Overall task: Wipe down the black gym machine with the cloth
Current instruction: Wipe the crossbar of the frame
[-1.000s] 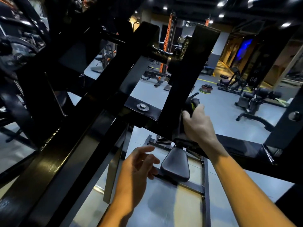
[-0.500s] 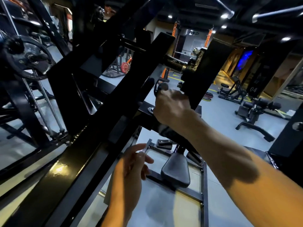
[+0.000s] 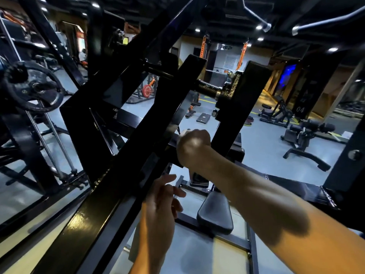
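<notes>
Head view looks down through a black gym machine [image 3: 122,175] built of glossy, square-edged steel beams. Its broadest beam runs on a long diagonal from the lower left up toward the upper middle, catching yellowish glints on its painted face. Two upright posts rise side by side past it, joined by a ribbed metal spring [image 3: 207,88].

Right hand [image 3: 192,146] sits between those two posts, knuckles up and fingers curled tight in a fist-like grip against the frame; the cloth itself cannot be made out under it. Left hand [image 3: 164,196] hangs lower, beside the diagonal beam, fingers loosely spread and holding nothing.

One rounded, padded black seat [image 3: 215,212] lies below on a flat frame over the smooth grey floor [image 3: 262,145]. One round, dark weight plate [image 3: 31,86] hangs at the far left.
</notes>
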`<state>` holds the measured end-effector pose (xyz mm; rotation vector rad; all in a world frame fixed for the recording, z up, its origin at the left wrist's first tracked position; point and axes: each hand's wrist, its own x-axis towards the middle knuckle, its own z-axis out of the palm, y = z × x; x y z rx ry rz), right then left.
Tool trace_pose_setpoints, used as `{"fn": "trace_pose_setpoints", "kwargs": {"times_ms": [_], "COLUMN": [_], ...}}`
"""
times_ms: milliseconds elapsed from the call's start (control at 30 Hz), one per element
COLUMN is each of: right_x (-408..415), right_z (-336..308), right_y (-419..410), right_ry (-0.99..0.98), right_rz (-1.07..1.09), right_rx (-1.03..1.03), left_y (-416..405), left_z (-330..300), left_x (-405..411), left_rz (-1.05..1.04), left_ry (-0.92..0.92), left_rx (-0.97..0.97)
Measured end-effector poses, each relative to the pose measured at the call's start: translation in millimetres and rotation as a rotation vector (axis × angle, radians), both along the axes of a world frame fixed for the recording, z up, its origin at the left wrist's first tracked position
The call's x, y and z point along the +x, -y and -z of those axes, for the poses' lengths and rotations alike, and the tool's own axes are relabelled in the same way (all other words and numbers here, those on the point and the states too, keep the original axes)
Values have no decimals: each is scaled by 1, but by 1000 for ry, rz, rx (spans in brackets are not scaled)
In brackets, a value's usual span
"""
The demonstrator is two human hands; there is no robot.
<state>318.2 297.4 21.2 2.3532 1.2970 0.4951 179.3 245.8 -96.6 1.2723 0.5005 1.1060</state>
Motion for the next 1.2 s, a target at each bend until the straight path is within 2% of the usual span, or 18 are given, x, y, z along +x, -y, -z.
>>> {"fn": "trace_pose_setpoints", "kwargs": {"times_ms": [133, 267, 367, 433, 500, 567, 600, 667, 767, 933, 1000, 1133, 1200], "right_x": [13, 5, 0, -1, 1, -1, -2, -4, 2, 14, 10, 4, 10], "right_z": [-18, -8, -1, -6, -14, -19, -19, -17, -22, -31, -33, -24, -21], "right_y": [-5, 12, 34, 49, 68, 88, 94, 97, 82, 45, 38, 48, 53], "right_ry": [-47, -44, -108, -237, -471, -645, -663, -611, -462, -398, -374, -243, -222], "right_rz": [-10, -77, -124, -140, -142, -167, -204, -252, -268, -272, -341, -533, -560], "right_rx": [73, 147, 255, 309, 381, 565, 689, 931, 1078, 1087, 1107, 1134, 1131], "left_y": [-1, -5, -7, -6, -9, -14, -16, -16, -16, -22, -23, -19, -18], "left_z": [2, 5, 6, 7, 5, 3, 0, -5, -9, -10, -13, -15, -12], "left_x": [4, 7, 8, 8, 5, 3, 2, 2, 3, 5, 3, -1, -1], "left_rz": [8, 1, 7, 12, 8, -2, 4, 24, 36, 69, 78, 51, 29], "left_ry": [-21, -4, -27, -31, -16, 6, 18, 36, 65, 18, 3, -20, -25], "left_rx": [4, -33, 8, 29, 24, 14, 18, 28, -5, 7, -9, 95, 143]}}
